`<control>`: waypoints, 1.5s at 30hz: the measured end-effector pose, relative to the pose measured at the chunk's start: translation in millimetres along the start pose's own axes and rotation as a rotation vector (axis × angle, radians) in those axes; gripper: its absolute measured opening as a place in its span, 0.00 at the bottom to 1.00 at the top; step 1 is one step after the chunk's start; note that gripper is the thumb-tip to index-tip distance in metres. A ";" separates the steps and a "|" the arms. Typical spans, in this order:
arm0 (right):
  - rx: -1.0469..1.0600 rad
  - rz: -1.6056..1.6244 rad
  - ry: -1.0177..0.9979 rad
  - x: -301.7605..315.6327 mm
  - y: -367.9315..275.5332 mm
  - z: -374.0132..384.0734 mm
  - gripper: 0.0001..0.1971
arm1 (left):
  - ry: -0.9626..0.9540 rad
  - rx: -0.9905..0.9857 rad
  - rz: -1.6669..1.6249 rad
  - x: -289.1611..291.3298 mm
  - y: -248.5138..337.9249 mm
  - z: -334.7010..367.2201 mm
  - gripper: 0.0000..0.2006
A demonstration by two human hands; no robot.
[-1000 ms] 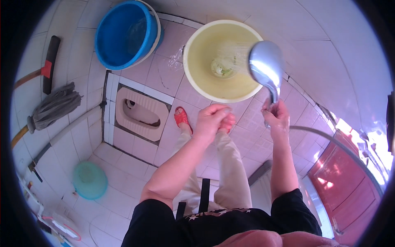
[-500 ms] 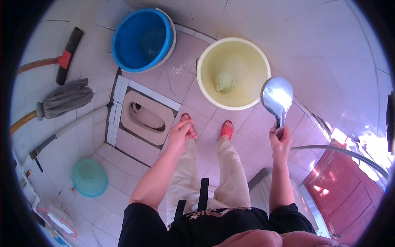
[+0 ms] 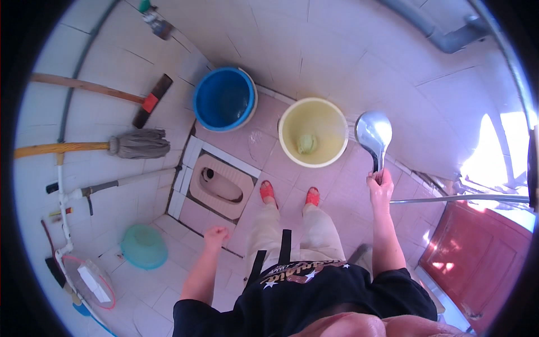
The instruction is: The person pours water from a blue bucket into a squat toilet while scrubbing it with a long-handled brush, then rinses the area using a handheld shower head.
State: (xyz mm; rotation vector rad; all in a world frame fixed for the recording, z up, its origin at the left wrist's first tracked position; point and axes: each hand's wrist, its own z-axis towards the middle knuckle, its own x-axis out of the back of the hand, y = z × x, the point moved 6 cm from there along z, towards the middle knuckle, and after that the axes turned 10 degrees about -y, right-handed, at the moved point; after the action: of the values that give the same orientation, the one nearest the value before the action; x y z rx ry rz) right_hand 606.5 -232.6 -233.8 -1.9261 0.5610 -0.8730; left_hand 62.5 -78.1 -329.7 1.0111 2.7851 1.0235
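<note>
My right hand (image 3: 380, 188) is wrapped round the handle of a shiny silver shower head (image 3: 373, 132), its round head raised away from me. A grey hose (image 3: 449, 199) runs right from behind my wrist; where it joins is hidden. Left of the shower head stands a pale yellow bucket (image 3: 342, 118) on the floor. Inside it lies a crumpled light green thing (image 3: 306, 144), perhaps a cloth. My left hand (image 3: 217, 235) hangs near the squat toilet (image 3: 224, 191), its fingers curled and nothing visible in them.
A blue bucket (image 3: 224, 73) stands at the far wall. A broom-like brush (image 3: 151, 101) and a grey mop (image 3: 140, 144) are against the left wall. A green basin (image 3: 144, 247) is below them. The red door (image 3: 477, 258) is at right; pipes (image 3: 404, 14) run along the walls.
My left hand has drawn back toward my left side, away from my legs. My right hand keeps hold of the shower head. The view has shifted, and the hose looks straighter.
</note>
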 end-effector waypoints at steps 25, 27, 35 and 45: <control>0.072 -0.098 -0.274 88.5 -54.3 -31.8 0.08 | 0.258 0.003 0.094 -47.9 12.7 -133.4 0.04; 0.072 -0.098 -0.270 91.1 -53.5 -31.0 0.08 | 0.257 -0.029 0.001 -54.4 26.3 -142.7 0.02; 0.104 -0.144 -0.324 79.7 -61.3 -45.1 0.08 | 0.207 -0.018 0.018 -48.6 12.8 -134.0 0.02; 0.141 -0.255 -0.327 54.6 -83.5 -52.5 0.07 | 0.128 -0.077 -0.055 -21.3 20.9 -77.5 0.02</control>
State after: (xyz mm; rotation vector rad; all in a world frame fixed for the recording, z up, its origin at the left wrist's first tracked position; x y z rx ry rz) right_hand 604.3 -259.4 -124.3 -1.9816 0.0584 -0.7110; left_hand 74.5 -123.1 -260.9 0.8858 2.8293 1.2201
